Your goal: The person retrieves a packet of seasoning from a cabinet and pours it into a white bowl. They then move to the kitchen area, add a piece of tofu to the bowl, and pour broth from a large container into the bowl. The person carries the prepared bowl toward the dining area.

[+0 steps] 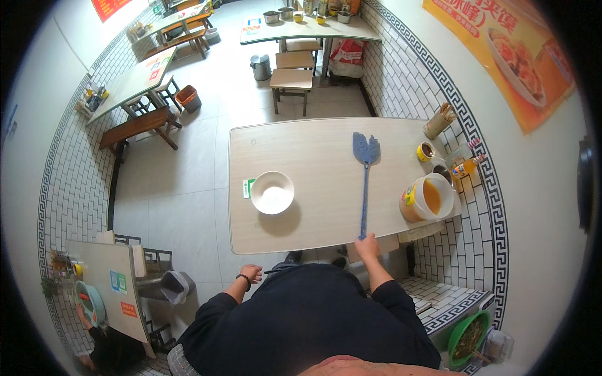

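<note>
My right hand (367,247) grips the handle end of a blue plastic fly swatter (365,188) at the near edge of the table (320,211). The swatter lies lengthwise over the tabletop, its split, ragged-edged head (366,148) pointing away from me. At my waist, off the table, my left hand (252,273) has its fingers curled, with nothing visible in them and a dark bead bracelet at the wrist. A white bowl (272,192) stands on the left part of the tabletop, partly over a green and white card (247,189).
Along the right wall stand a plastic tub of orange-brown liquid (414,207), an orange drink bottle (464,168), a yellow condiment pot (424,151) and a chopstick holder (436,126). Stools (291,80) are beyond the table. At lower left, a co-worker's hand (84,318) is by a turquoise basin (97,301).
</note>
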The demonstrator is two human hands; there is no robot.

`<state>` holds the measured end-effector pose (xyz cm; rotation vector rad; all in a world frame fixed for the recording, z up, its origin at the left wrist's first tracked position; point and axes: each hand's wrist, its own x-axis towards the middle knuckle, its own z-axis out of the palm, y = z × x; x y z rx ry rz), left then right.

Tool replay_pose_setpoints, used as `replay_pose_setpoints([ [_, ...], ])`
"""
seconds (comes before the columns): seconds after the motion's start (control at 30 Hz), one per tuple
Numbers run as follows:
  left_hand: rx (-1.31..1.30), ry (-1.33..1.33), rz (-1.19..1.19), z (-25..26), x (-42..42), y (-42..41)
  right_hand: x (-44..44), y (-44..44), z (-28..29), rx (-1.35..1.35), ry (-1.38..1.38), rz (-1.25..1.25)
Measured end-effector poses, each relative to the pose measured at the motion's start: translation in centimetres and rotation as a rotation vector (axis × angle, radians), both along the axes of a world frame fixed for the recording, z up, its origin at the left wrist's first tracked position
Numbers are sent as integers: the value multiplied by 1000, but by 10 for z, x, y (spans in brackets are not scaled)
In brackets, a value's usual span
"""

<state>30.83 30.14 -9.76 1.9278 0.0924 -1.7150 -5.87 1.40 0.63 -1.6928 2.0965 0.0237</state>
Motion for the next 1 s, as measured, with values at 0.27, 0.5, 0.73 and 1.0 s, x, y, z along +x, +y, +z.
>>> replay_pose_setpoints([
  [0.27, -37, -7, -8, -5, 5, -1, 0, 7, 6, 50, 45, 66],
  [0.5, -19, 20, -54, -12, 9, 9, -1, 15, 2, 64, 76, 113],
  [0.73, -5, 57, -37, -20, 27, 19, 14, 34, 14, 78, 64, 115],
  [1.0, -8, 41, -28, -21, 58, 31, 44, 45, 13, 52, 34, -58],
])
